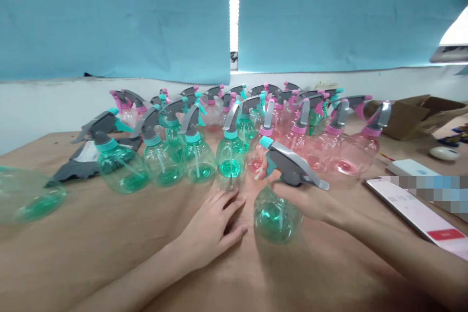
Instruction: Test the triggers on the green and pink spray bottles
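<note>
In the head view, my right hand grips a green spray bottle around its neck, below the grey trigger head. The bottle is clear green plastic with a teal nozzle that points up and left. My left hand lies on the table with its fingers stretched out and holds nothing. Just beyond its fingertips stands another green spray bottle with a teal collar. A row of green bottles runs to the left, and pink spray bottles stand to the right.
More pink and green spray bottles crowd the table's back. At far left is a green bottle body, cut by the frame edge. A dark grey bag lies behind it. On the right are a phone, a white box and a cardboard box.
</note>
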`<state>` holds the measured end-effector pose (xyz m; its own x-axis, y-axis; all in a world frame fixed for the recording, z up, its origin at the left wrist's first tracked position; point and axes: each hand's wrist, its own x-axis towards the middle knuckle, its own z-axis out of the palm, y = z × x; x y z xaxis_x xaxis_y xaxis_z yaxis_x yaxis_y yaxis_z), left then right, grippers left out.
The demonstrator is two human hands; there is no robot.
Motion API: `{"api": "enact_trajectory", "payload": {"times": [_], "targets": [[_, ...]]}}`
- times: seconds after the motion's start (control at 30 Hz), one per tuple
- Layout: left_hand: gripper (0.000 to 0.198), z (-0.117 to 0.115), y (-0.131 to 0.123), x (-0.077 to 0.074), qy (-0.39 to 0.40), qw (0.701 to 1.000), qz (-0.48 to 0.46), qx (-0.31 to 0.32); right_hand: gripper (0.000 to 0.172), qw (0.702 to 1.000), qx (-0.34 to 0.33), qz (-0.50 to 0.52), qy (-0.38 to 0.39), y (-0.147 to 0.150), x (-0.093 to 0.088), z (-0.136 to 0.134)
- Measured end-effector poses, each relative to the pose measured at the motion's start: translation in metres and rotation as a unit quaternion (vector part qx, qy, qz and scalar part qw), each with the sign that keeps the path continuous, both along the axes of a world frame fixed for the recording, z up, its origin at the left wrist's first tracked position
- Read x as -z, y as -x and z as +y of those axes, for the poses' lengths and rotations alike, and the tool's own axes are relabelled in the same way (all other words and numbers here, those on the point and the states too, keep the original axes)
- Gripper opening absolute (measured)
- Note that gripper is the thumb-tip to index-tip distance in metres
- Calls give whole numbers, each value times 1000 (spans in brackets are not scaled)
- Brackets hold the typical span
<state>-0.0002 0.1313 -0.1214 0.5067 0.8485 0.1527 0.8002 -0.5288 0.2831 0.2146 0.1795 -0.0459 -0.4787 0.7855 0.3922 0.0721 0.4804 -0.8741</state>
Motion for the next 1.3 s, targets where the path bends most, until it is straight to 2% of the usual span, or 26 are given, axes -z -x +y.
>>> {"api": "enact_trajectory", "payload": {"times": [0.07,0.2,0.37,0.73,1.1,1.17,1.3], "targets": [[49,0,0,0,-4,1000,1,1,19,1000,-6,10,5,1,1,2],[50,-1,0,-1,-1,1000,8,4,34,999,-16,34,22,3,6,5],[50,-1,0,-1,-2,1000,1,2,42,1000,1,14,10,3,10,5],[50,-1,0,-1,1,1000,0,0,36,1000,14,6,-15,2,10,5],[49,0,0,0,-5,1000,-2,3,16,1000,22,17,-12,3,7,1],[50,0,0,0,-6,1000,-2,5,17,1000,18,17,-8,3,9,2],[49,-1,0,-1,-7,1000,-8,6,32,1000,15,14,1,2,12,4]]}}
